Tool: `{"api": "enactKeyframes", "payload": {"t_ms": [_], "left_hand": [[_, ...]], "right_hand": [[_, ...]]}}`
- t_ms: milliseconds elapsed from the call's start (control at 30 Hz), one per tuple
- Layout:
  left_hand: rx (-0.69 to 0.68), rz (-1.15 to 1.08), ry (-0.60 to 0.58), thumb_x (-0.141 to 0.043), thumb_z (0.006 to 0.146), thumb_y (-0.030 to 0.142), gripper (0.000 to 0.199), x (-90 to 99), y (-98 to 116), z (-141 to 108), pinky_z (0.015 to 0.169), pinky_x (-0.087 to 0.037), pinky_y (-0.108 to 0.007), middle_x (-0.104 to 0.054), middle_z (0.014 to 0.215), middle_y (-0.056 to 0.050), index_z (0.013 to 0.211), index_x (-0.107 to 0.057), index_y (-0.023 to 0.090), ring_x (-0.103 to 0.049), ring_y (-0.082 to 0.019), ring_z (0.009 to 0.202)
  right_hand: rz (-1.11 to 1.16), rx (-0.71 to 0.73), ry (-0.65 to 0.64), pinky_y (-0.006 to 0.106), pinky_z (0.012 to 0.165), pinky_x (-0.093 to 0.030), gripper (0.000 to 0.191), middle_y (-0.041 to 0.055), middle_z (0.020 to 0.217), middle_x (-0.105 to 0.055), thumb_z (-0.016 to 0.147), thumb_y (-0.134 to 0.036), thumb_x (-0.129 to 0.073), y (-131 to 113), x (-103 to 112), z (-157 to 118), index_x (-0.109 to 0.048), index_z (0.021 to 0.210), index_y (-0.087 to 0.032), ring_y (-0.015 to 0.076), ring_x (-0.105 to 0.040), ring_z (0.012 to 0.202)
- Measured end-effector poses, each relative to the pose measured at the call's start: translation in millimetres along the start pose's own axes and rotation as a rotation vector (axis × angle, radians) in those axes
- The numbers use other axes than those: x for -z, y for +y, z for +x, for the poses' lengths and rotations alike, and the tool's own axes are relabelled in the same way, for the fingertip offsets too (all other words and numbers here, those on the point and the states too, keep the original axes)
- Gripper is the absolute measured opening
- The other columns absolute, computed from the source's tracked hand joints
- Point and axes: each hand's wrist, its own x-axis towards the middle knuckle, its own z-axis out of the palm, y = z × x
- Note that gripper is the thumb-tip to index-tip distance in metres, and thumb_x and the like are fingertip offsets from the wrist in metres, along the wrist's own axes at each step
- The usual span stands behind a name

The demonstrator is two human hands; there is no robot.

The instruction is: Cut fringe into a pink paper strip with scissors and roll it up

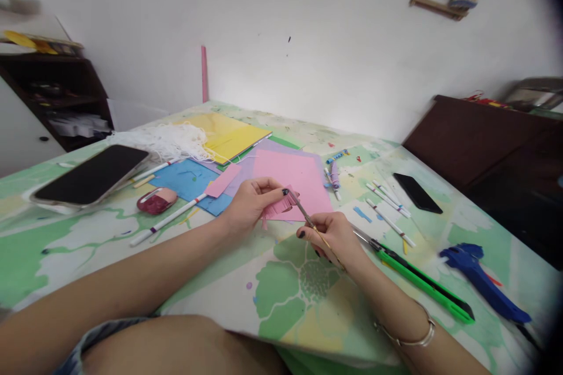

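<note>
Between the fingers of my left hand (253, 205) is a small pink paper strip (278, 206) with a row of narrow cuts like a fringe. My right hand (332, 237) is closed on a slim metal tool (302, 206) with a gold-coloured lower part. Its tip touches the strip beside my left thumb. What kind of tool it is, I cannot tell. Both hands are above the flowered tablecloth (281, 293), just in front of a pink sheet (292, 173).
To the right lie a green cutter (424, 284), a blue glue gun (484, 287), a black phone (417, 192) and several white pens. On the left are a large phone (94, 176), white yarn (169, 139), a blue sheet (187, 181) and a yellow pad (233, 135).
</note>
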Motion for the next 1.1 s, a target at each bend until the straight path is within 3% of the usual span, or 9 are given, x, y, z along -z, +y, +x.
{"api": "enactKeyframes", "payload": {"t_ms": [167, 467, 933, 1100], "left_hand": [[0.007, -0.007, 0.006, -0.074, 0.068, 0.022, 0.015, -1.9, 1.6, -1.7, 0.075, -0.052, -0.03, -0.073, 0.082, -0.01, 0.069, -0.063, 0.012, -0.068, -0.02, 0.08], [-0.014, -0.002, 0.003, -0.074, 0.069, 0.023, 0.016, -0.1, -0.1, 0.4, 0.073, -0.053, -0.031, -0.072, 0.076, -0.008, 0.071, -0.063, 0.011, -0.068, -0.02, 0.078], [-0.022, -0.078, 0.053, -0.073, 0.069, 0.02, 0.013, 2.1, 0.5, 2.6, 0.069, -0.052, -0.027, -0.069, 0.072, -0.004, 0.069, -0.062, 0.012, -0.066, -0.016, 0.073], [0.002, -0.05, 0.044, -0.072, 0.069, 0.019, 0.013, -2.2, 4.1, -1.5, 0.069, -0.053, -0.028, -0.071, 0.076, -0.008, 0.067, -0.062, 0.011, -0.067, -0.021, 0.084]], "right_hand": [[0.023, 0.007, 0.001, 0.02, 0.034, -0.02, 0.042, -0.0069, 0.035, -0.038, 0.062, -0.046, -0.072, -1.1, -0.5, -0.8, -0.043, 0.048, -0.019, 0.0055, -0.03, 0.032], [-0.004, 0.057, 0.015, 0.021, 0.036, -0.019, 0.04, -0.007, 0.039, -0.036, 0.062, -0.052, -0.067, -3.8, -1.5, -4.0, -0.049, 0.054, -0.017, 0.006, -0.03, 0.036], [0.073, 0.119, -0.016, 0.021, 0.035, -0.023, 0.034, -0.0067, 0.04, -0.039, 0.07, -0.048, -0.061, 3.5, 0.5, -2.0, -0.051, 0.06, -0.017, 0.0062, -0.033, 0.035], [0.089, 0.102, -0.044, 0.02, 0.035, -0.023, 0.035, -0.0078, 0.039, -0.037, 0.068, -0.045, -0.067, 4.5, 0.7, -1.3, -0.05, 0.059, -0.017, 0.0055, -0.031, 0.034]]}}
